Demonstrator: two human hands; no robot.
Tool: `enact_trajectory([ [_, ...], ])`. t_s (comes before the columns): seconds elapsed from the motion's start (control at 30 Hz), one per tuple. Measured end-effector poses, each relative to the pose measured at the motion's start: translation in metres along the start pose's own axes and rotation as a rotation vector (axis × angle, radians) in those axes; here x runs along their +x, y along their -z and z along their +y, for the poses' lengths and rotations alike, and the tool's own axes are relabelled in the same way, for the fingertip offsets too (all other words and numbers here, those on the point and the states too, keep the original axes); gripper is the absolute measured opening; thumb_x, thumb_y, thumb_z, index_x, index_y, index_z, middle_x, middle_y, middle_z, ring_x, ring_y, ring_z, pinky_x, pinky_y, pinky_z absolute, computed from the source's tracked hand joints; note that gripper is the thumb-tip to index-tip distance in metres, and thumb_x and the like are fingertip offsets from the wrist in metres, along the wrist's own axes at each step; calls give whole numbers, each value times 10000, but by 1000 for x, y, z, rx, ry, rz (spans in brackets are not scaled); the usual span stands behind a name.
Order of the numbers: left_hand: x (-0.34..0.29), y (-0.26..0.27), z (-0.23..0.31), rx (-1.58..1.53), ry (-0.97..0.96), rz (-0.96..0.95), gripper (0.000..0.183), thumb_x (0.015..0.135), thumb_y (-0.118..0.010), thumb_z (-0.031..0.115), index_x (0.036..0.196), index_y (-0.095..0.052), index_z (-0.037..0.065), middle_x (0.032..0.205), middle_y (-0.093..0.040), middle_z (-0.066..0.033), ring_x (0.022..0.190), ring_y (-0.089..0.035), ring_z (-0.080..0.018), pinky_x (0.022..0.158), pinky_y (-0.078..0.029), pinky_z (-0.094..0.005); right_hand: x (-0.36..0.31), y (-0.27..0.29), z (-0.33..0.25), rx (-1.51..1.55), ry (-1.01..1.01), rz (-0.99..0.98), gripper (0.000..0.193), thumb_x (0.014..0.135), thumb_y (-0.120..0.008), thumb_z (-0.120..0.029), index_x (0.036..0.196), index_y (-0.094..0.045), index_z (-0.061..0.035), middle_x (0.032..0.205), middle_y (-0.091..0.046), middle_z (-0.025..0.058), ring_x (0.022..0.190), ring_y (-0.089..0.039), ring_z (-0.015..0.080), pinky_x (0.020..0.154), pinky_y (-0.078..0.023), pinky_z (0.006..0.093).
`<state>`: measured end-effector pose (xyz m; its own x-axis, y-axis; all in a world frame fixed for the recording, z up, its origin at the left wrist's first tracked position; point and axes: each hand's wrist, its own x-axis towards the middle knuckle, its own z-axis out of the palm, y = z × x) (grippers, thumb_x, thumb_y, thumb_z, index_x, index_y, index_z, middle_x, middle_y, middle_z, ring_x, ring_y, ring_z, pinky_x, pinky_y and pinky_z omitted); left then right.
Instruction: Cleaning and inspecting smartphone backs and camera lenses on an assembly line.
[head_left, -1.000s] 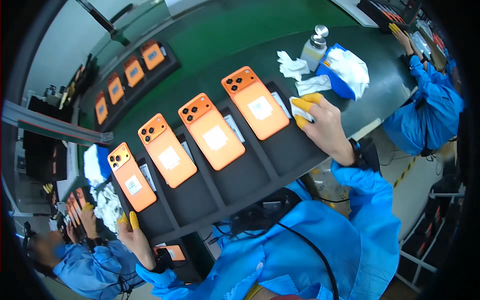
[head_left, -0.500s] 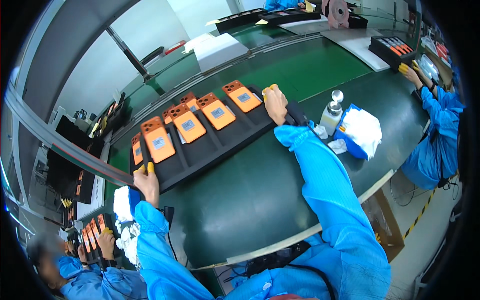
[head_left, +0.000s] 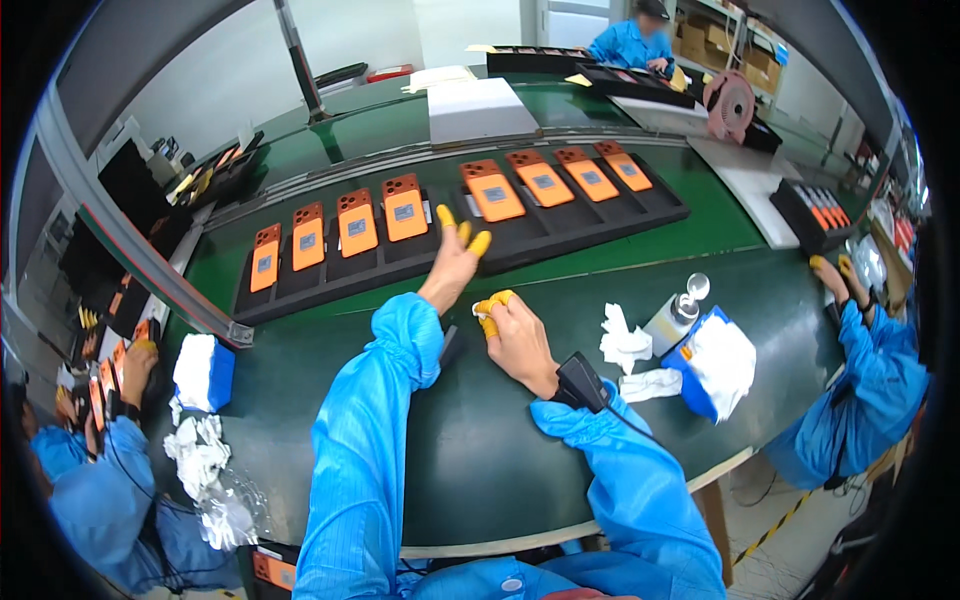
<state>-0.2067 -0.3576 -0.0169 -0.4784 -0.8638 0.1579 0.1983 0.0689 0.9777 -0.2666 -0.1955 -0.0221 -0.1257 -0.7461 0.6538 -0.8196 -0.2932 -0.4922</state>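
A long black tray point(head_left: 345, 283) lies across the green bench, holding several orange phones point(head_left: 405, 210) back side up in its slots, each with a pale label. My left hand point(head_left: 455, 265) reaches over the tray's middle. Its fingers, in yellow finger cots, are spread and hold nothing, close to an orange phone point(head_left: 494, 198). To the right and nearer me, my right hand point(head_left: 520, 345) is closed just in front of the tray, its yellow-capped fingers pinching a small bit of white wipe point(head_left: 478, 309), mostly hidden.
At right stand a pump bottle point(head_left: 672, 325), crumpled wipes point(head_left: 625, 340) and a blue box of wipes point(head_left: 720, 365). Another blue box point(head_left: 205, 372) and crumpled plastic point(head_left: 230, 515) lie left. A metal post point(head_left: 150, 265) rises by the tray's left end. Co-workers sit on both sides and beyond.
Both hands have let go of the tray's ends and come together near its middle. The tray sits straighter, its phones in an even row. My right hand now pinches a wipe. The view has shifted.
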Motion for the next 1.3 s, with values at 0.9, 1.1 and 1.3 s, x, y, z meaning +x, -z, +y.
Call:
enact_trajectory([
  [0.9,-714,156,12,-1027,636,1581,802,886,-415,650,1221,-437,-78,1107,-554,-271,946,-606,-461,745,-568,-500,11,-1,62,-185,167,-236,307,824,-553,22,1116,-617,-46,1028,-601,174,952,-596,352,824,-467,389],
  [1.1,-734,169,-23,-1034,114,1890,695,882,-515,562,1252,-446,-23,1250,-489,-255,1130,-524,-409,928,-480,-533,-2,0,57,-196,118,-230,283,827,-572,4,1104,-615,-32,1030,-602,183,960,-595,362,828,-472,395],
  [1.3,-748,167,-26,-1036,-6,1870,396,919,-589,304,1144,-539,-18,1151,-581,-233,1044,-598,-372,927,-510,-470,1,5,43,-174,121,-231,281,830,-561,10,1105,-605,-26,1055,-593,187,990,-582,368,855,-463,403],
])
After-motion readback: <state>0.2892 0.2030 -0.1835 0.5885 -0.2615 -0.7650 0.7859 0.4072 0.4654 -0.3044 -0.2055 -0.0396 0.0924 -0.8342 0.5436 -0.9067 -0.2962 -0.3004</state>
